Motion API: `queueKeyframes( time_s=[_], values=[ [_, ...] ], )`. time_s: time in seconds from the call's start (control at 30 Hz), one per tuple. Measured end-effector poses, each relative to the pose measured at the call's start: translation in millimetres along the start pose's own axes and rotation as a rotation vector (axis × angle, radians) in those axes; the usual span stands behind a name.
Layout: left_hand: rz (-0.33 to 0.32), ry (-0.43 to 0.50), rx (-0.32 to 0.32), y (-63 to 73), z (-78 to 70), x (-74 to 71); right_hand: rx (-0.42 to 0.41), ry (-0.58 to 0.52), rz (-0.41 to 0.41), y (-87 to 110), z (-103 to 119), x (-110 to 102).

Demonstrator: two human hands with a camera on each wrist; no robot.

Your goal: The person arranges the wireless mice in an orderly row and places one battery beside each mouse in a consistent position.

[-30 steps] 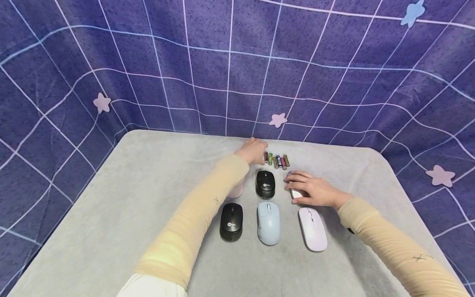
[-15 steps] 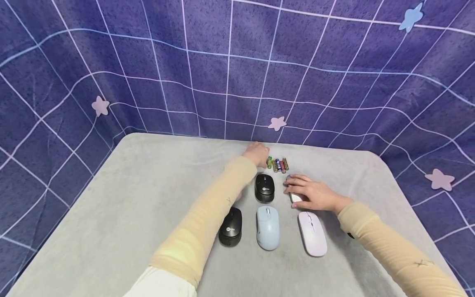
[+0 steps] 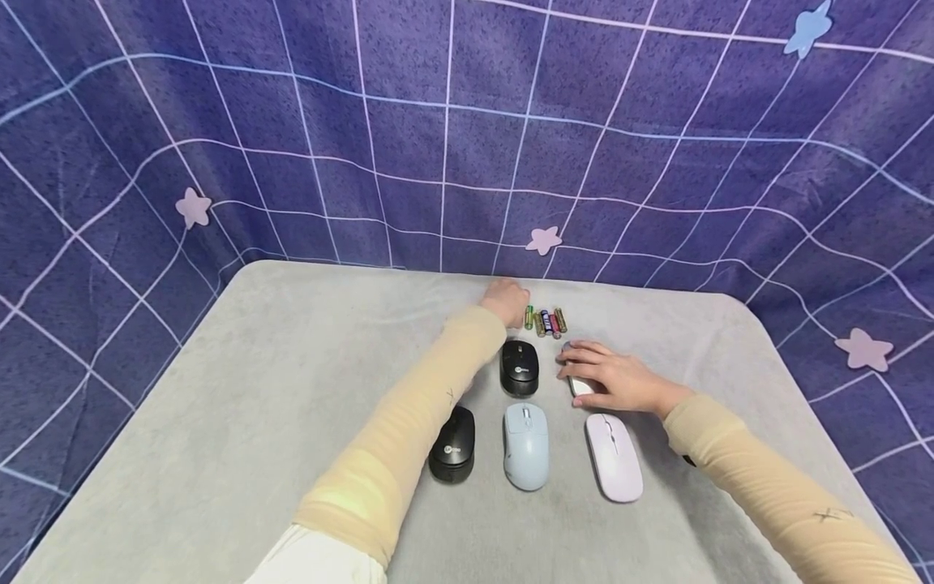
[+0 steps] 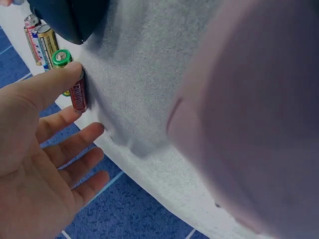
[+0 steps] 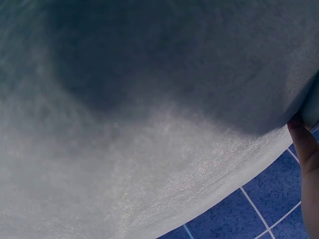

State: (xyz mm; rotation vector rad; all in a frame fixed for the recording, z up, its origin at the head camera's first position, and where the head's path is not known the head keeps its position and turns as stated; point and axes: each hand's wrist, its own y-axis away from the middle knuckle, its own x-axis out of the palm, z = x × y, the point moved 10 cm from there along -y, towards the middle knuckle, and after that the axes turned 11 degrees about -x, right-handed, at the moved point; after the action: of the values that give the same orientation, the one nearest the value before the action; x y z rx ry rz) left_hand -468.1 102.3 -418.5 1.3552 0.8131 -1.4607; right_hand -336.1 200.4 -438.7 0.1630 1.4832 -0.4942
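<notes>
At the far side of the table [image 3: 321, 357], a dark red battery [image 4: 79, 94] lies at the left end of a loose row, just beside a green battery [image 3: 529, 317]; whether those two touch is hard to tell. The left hand [image 3: 507, 303] has it: in the left wrist view the thumb tip sits at one end and the index fingertip at the other, in what looks like a light pinch, while the remaining fingers are spread and clasp nothing. A second ago the head view showed this battery beside the fingers; the hand has since shifted right and covers it there, with hardly any movement over the last half second. I judge from this that the work is now at the end of the row, with that one battery under the fingers' control. Past the green one, four more batteries [image 3: 548, 323] lie bunched together. Nearer the person is a black mouse [image 3: 520, 369], and to its right the right hand [image 3: 616, 379] rests over a white mouse [image 3: 581, 388], fingers relaxed and fairly straight across it; that hand has stayed put. Closer still, another black mouse [image 3: 452, 442], partly behind the left sleeve [image 3: 394, 430], a pale blue mouse [image 3: 527, 448] and a pale lilac mouse [image 3: 614, 459] stand well spaced. A blurred pink shape [image 4: 249, 124] fills the left wrist view's right side, probably another mouse. Beyond hangs a purple gridded cloth [image 3: 409, 138].
</notes>
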Motion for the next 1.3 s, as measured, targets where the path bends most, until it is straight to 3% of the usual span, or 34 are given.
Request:
queueKeyframes(
  time_s=[0.37, 0.8, 1.03, 1.3],
  values=[
    [-0.005, 0.065, -0.006, 5.3, 17.1, -7.0, -0.018, 0.007, -0.02, -1.4, -1, 0],
    [-0.17, 0.064, 0.08, 18.5, 28.6, -38.3, -0.012, 0.011, -0.014, -1.4, -1, 1],
    [-0.272, 0.088, 0.118, 36.8, 36.2, -57.0, -0.011, 0.017, -0.011, -0.7, -1, 3],
    [-0.333, 0.127, 0.133, 58.1, 54.6, -71.9, 0.019, 0.01, 0.016, 0.5, -3, 5]
  ],
)
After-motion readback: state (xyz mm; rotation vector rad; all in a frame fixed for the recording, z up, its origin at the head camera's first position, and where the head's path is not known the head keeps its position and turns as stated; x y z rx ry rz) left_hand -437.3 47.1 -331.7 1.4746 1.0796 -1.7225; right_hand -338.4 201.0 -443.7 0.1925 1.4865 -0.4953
